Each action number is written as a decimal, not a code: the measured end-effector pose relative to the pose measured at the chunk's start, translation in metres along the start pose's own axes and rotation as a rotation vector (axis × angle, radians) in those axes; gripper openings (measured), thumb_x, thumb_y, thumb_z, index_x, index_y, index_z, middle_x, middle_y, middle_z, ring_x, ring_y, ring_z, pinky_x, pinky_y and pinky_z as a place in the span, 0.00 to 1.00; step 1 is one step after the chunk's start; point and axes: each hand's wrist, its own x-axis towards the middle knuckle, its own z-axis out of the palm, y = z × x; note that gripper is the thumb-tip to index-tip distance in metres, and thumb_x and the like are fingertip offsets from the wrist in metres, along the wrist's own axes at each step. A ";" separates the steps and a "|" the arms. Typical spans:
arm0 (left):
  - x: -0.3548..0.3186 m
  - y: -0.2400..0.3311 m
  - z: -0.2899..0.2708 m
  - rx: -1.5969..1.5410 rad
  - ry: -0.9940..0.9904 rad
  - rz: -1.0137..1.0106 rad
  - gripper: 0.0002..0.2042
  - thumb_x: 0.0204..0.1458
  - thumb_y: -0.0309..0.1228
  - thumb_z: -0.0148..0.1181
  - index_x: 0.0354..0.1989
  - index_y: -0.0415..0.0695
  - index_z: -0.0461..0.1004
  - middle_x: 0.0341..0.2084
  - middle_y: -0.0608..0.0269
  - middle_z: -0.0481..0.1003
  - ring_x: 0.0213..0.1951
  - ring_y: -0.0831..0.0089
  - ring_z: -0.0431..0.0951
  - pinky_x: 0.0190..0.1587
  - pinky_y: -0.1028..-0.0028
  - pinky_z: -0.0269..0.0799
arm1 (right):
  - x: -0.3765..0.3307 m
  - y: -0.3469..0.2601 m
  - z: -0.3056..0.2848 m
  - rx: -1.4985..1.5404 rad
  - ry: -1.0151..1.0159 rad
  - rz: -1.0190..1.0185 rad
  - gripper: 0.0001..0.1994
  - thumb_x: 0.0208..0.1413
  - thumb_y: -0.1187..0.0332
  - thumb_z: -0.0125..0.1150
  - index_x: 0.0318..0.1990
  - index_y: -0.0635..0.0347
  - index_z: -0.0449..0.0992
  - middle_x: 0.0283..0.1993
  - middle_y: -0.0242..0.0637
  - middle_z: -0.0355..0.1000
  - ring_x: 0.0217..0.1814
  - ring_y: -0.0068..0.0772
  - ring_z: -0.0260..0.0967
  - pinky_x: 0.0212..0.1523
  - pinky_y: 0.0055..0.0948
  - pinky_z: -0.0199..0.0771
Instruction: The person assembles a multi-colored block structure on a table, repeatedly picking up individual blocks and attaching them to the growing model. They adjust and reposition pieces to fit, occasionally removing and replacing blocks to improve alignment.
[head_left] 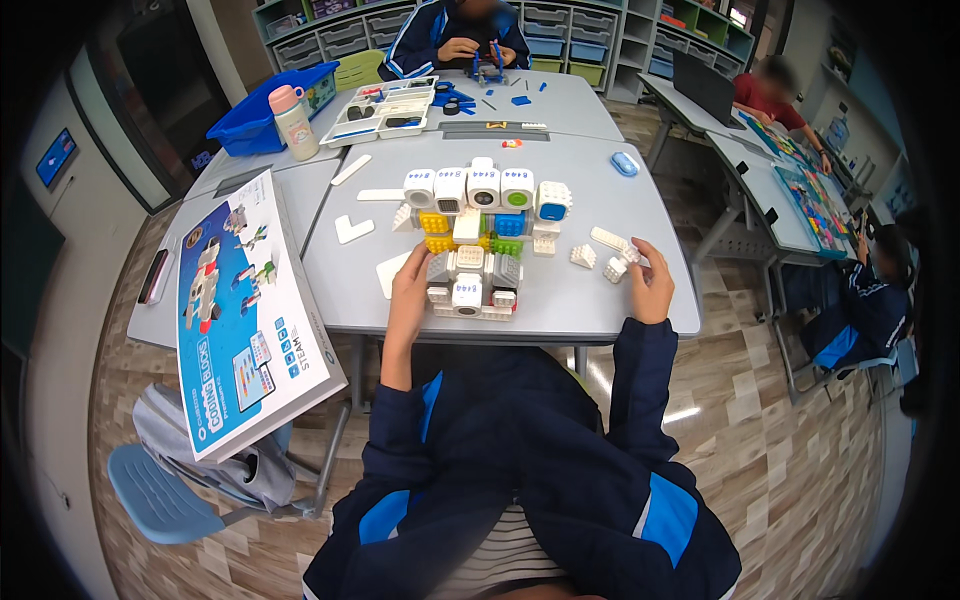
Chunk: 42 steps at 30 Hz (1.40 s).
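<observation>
A model built of coding blocks [467, 230] stands on the grey table in front of me. White cubes with rounded corners line its top, with yellow, green, blue and grey studded blocks below. My left hand [406, 295] lies along the model's lower left side, fingers stretched and touching it; the tips are partly hidden. Off to the right, my right hand [652, 284] has its fingertips closed around a small white block [631, 253]. Near those fingers lie another small white block [614, 269], a white studded strip [608, 238] and a white wedge block [582, 256].
Left of me, a large kit box [255, 330] overhangs the table edge. White flat pieces [353, 229] lie beside the model. Farther back are a pink-capped bottle [293, 125], a blue bin [245, 125], a parts tray [375, 115] and a person [460, 45] handling blue pieces.
</observation>
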 end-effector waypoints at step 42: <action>-0.121 0.111 0.054 0.064 -0.072 0.299 0.24 0.66 0.38 0.57 0.63 0.34 0.65 0.53 0.53 0.73 0.56 0.66 0.74 0.63 0.63 0.67 | -0.061 -0.182 0.008 0.526 -0.700 -0.145 0.27 0.43 0.79 0.77 0.54 0.68 0.78 0.54 0.41 0.71 0.54 0.29 0.75 0.54 0.26 0.77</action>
